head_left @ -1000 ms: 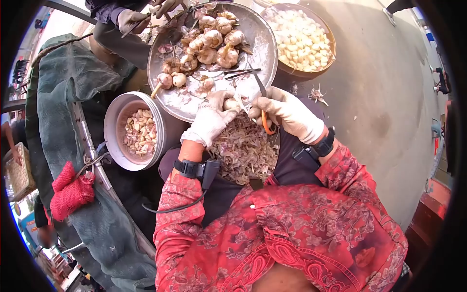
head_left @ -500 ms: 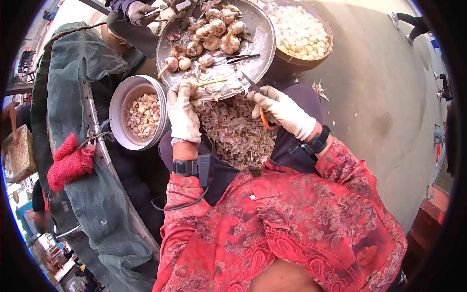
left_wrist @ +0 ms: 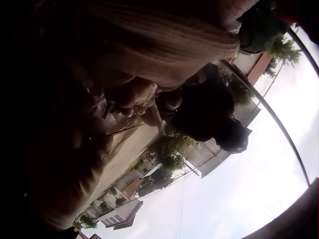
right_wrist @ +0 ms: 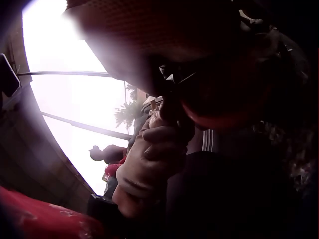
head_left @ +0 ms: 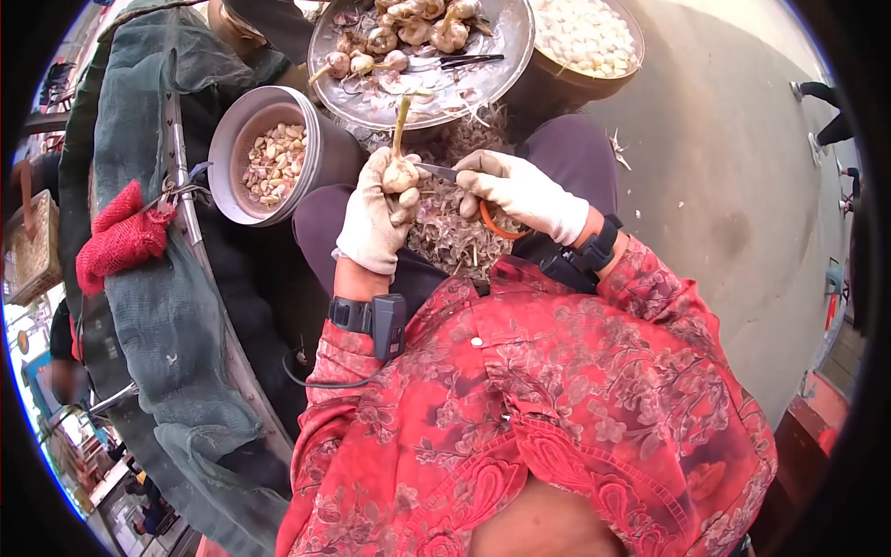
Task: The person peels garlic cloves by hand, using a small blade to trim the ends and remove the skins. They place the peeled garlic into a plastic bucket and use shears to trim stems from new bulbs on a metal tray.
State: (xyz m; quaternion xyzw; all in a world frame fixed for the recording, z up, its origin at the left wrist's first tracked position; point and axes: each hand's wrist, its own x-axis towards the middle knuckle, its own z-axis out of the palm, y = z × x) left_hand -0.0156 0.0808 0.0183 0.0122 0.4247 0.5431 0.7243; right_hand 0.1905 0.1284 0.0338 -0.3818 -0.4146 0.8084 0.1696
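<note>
In the head view a garlic bulb (head_left: 400,174) with its stalk pointing up is gripped by my gloved left hand (head_left: 374,209). My gloved right hand (head_left: 529,197) holds scissors with orange handles (head_left: 499,224); their dark blade (head_left: 436,171) reaches to the bulb's right side. Garlic skins (head_left: 455,227) lie heaped below and between the hands. The left wrist view is dark, with the left glove (left_wrist: 164,45) across its top. In the right wrist view the left hand (right_wrist: 154,154) shows below the dim orange handle (right_wrist: 214,119).
A metal pan (head_left: 506,79) with garlic bulbs and black tweezers (head_left: 471,60) stands ahead. Right of it is a tub (head_left: 620,84) of peeled cloves. Stacked white buckets (head_left: 225,139) with cloves stand left, beside green netting (head_left: 139,232) and a red mesh bag (head_left: 121,243).
The left hand first moved away from the right hand, and now holds a stalked bulb close to the blade. The pan sits higher in the head view.
</note>
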